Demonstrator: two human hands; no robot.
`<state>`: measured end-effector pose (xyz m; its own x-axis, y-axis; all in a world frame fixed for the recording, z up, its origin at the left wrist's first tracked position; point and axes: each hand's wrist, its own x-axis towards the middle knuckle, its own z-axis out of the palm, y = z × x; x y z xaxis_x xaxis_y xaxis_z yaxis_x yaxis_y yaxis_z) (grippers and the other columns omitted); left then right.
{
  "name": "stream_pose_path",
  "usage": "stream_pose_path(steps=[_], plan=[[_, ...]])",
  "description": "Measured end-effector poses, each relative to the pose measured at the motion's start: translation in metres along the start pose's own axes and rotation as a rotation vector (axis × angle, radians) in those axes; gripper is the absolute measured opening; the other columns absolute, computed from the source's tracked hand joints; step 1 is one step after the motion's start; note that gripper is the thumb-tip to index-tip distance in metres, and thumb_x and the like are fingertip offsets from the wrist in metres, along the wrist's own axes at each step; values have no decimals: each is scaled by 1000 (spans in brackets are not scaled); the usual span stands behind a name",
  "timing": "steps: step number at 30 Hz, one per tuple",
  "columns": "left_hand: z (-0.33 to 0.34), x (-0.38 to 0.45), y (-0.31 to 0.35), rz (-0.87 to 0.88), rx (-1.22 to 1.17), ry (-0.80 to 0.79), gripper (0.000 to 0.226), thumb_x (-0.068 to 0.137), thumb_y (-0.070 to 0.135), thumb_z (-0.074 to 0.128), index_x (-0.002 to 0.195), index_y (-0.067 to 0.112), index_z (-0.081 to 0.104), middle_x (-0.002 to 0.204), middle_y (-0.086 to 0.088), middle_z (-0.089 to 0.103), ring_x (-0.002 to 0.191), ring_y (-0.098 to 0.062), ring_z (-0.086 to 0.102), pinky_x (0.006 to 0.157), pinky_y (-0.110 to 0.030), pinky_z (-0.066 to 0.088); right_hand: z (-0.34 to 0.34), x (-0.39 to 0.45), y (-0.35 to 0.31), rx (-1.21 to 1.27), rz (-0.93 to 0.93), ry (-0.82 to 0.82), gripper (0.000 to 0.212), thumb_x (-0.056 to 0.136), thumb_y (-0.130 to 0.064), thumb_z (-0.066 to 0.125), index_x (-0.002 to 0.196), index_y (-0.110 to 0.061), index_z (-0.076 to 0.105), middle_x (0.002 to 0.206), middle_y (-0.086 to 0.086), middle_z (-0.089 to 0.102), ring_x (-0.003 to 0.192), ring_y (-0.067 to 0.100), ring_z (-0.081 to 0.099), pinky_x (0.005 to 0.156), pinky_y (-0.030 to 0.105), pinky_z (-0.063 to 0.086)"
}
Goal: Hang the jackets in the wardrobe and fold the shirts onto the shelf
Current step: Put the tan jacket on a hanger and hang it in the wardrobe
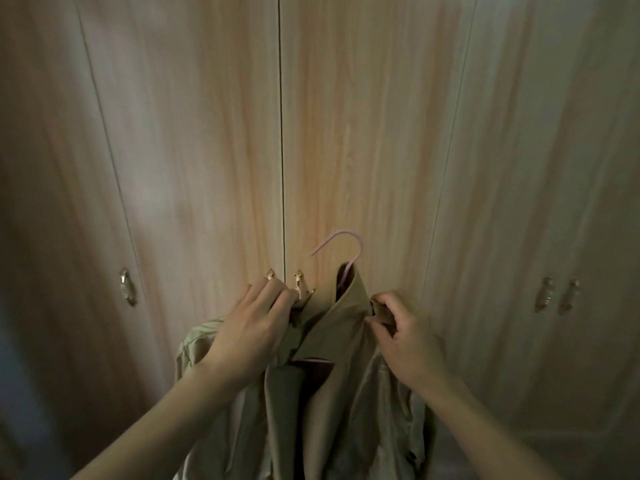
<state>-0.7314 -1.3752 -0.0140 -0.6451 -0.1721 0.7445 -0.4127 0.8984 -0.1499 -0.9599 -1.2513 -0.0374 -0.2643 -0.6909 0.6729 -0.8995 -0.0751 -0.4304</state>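
Observation:
A tan jacket (332,393) hangs on a pink hanger (349,252), held up in front of the shut wardrobe doors (363,133). The hanger's hook pokes up out of the collar. My left hand (256,327) grips the jacket's left shoulder by the collar, close to the two middle door handles (298,277). My right hand (401,337) pinches a fold of the jacket's fabric at the right shoulder. The lower part of the jacket drops out of view at the bottom edge.
The wooden wardrobe fills the view with several shut doors. One metal handle (126,285) sits on the left door and a pair of handles (557,294) on the right doors. No shelf or shirts are in view.

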Motion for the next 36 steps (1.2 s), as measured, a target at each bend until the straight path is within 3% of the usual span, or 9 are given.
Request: stream_pose_path(steps=[4, 9, 15, 18, 21, 26, 29, 33, 36], plan=[[16, -10, -3, -98, 57, -86, 37, 77, 0, 72, 108, 12, 55, 101, -4, 52, 86, -21, 48, 73, -34, 44, 20, 11, 6, 34, -66, -38, 21, 88, -21, 68, 107, -23, 59, 100, -16, 50, 94, 7, 53, 77, 21, 44], [26, -24, -20, -143, 50, -157, 28, 87, 5, 60, 113, 13, 53, 106, -3, 51, 90, -21, 48, 76, -36, 48, 43, 21, 8, 75, -82, -65, 20, 86, -14, 71, 105, -14, 65, 99, -7, 59, 92, 7, 52, 76, 8, 33], [37, -45, -45, -212, -92, -100, 19, 95, 18, 39, 111, 16, 49, 107, 2, 47, 93, -17, 47, 78, -28, 45, 89, 29, 13, 123, -90, -103, 22, 86, -22, 70, 104, -26, 59, 97, -23, 49, 89, -5, 48, 74, -4, 34], [48, -57, -66, -213, -124, -57, 17, 96, 18, 40, 109, 16, 51, 106, 2, 48, 92, -15, 47, 78, -26, 43, 115, 34, 19, 99, -86, -163, 21, 86, -38, 62, 104, -38, 52, 100, -30, 46, 95, -11, 49, 69, 1, 39], [59, -66, -90, -210, -163, -52, 18, 97, 18, 41, 110, 15, 53, 105, 2, 50, 92, -16, 48, 80, -24, 42, 140, 40, 22, 59, -49, -205, 25, 84, -54, 58, 105, -42, 50, 105, -33, 45, 95, -9, 50, 67, 16, 49], [77, -82, -132, -171, -233, -62, 18, 95, 15, 44, 108, 13, 56, 104, 1, 51, 92, -19, 49, 83, -22, 39, 165, 61, 16, 48, -61, -246, 58, 70, -79, 65, 110, -37, 57, 104, -25, 46, 102, 0, 50, 87, 27, 49], [84, -91, -157, -143, -285, -59, 21, 102, 24, 37, 106, 14, 55, 104, 2, 51, 91, -18, 48, 84, -19, 35, 177, 74, 11, 2, -37, -230, 53, 82, -78, 52, 116, -37, 55, 107, -20, 48, 105, 4, 50, 91, 36, 48], [90, -91, -176, -122, -308, -55, 48, 107, 37, 24, 99, 8, 62, 99, -2, 55, 87, -20, 50, 78, -28, 40, 198, 93, 5, -102, 35, -196, 54, 93, -67, 37, 123, -28, 57, 106, -6, 50, 106, 14, 50, 93, 40, 44], [100, -94, -190, -137, -330, -69, 46, 107, 35, 27, 99, 8, 64, 98, -1, 56, 87, -21, 53, 77, -30, 42, 217, 107, 9, -162, 103, -248, 57, 94, -67, 30, 128, -28, 54, 109, -5, 49, 107, 17, 48, 95, 39, 42]])
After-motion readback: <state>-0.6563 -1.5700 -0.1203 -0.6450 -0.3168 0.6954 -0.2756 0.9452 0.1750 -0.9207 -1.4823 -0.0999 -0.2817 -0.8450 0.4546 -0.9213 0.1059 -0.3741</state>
